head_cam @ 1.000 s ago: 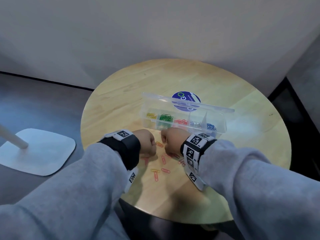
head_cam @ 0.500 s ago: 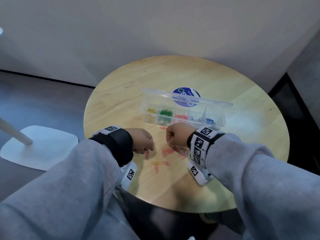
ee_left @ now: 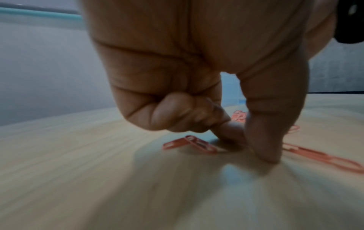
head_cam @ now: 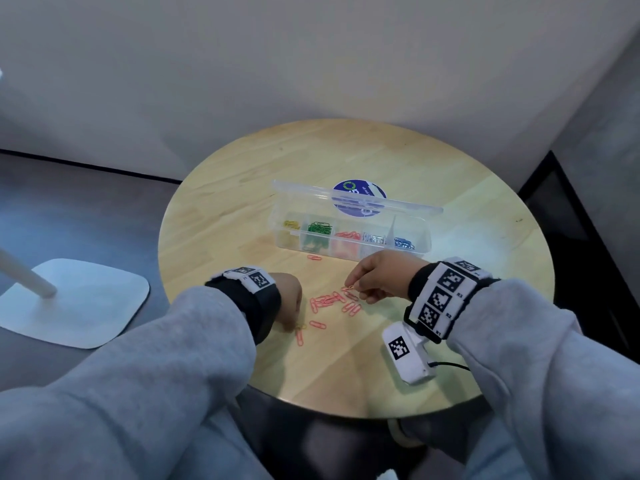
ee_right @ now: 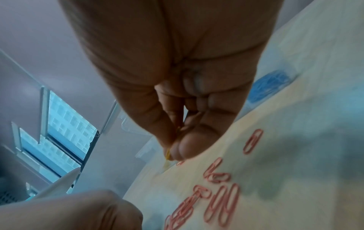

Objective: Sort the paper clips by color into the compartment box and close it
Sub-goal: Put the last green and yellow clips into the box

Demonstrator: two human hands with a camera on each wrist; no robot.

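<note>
The clear compartment box point(head_cam: 347, 253) stands open on the round table, its lid point(head_cam: 356, 202) tilted back. It holds yellow, green, red, silver and blue clips in separate compartments. Loose pink clips point(head_cam: 327, 301) lie in front of it between my hands. My left hand point(head_cam: 292, 328) has thumb and index tips pressed together on the table point(ee_left: 250, 149) at a yellow clip point(head_cam: 300, 326), the other fingers curled. My right hand point(head_cam: 350, 284) hovers just above the pink pile and pinches a yellow clip point(ee_right: 168, 154) between thumb and index finger.
One pink clip point(head_cam: 314, 258) lies alone just in front of the box. A blue round sticker point(head_cam: 358, 194) shows behind the lid. The wooden table point(head_cam: 242, 202) ends close to my body. A white stand base point(head_cam: 76, 303) sits on the floor at left.
My right hand has come off the pink pile and uncovered it, now pinching a yellow clip. My left hand has shifted nearer to me, onto the clips at the front.
</note>
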